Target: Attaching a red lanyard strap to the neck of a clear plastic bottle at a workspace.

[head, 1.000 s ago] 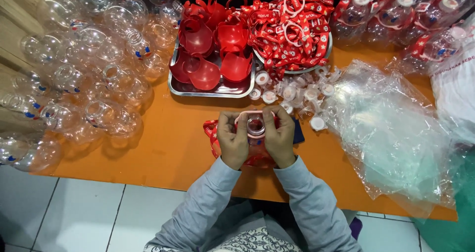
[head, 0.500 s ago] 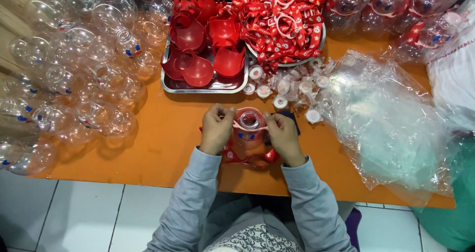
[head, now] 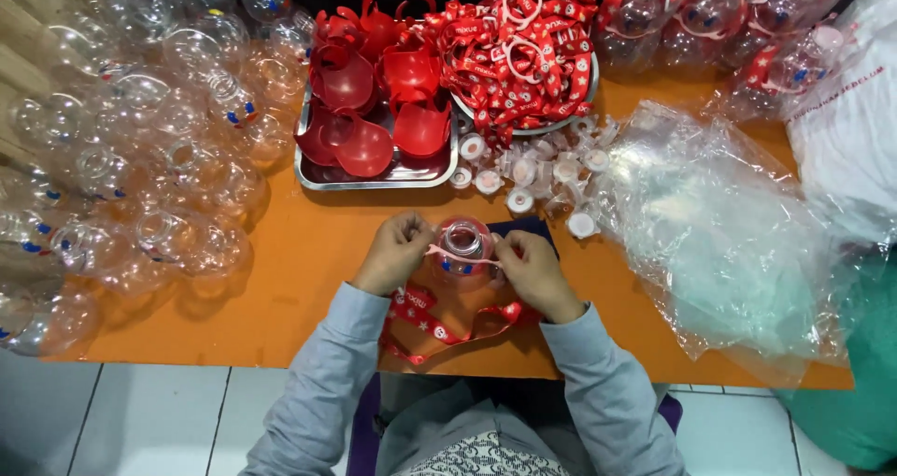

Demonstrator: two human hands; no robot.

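Note:
A small clear plastic bottle (head: 464, 244) stands on the orange table (head: 299, 280) right in front of me. My left hand (head: 397, 254) and my right hand (head: 534, 272) sit on either side of its neck, each pinching an end of a pale strap ring (head: 464, 257) stretched across the bottle. A red printed lanyard (head: 439, 326) trails from the bottle toward me, lying on the table between my grey sleeves. A dark blue pad (head: 537, 231) shows under my right hand.
Several clear bottles (head: 140, 158) pile up at left. A metal tray (head: 374, 175) holds red cup-shaped parts (head: 360, 93); a round dish carries red lanyards (head: 523, 51). White caps (head: 533, 172) lie behind the bottle. Crumpled clear plastic bags (head: 719, 224) cover the right; strapped bottles (head: 729, 14) stand far right.
My hands have kept the strap ring at the bottle's neck and drawn slightly apart, stretching it. The view has shifted a little; the bottle stays in the same place.

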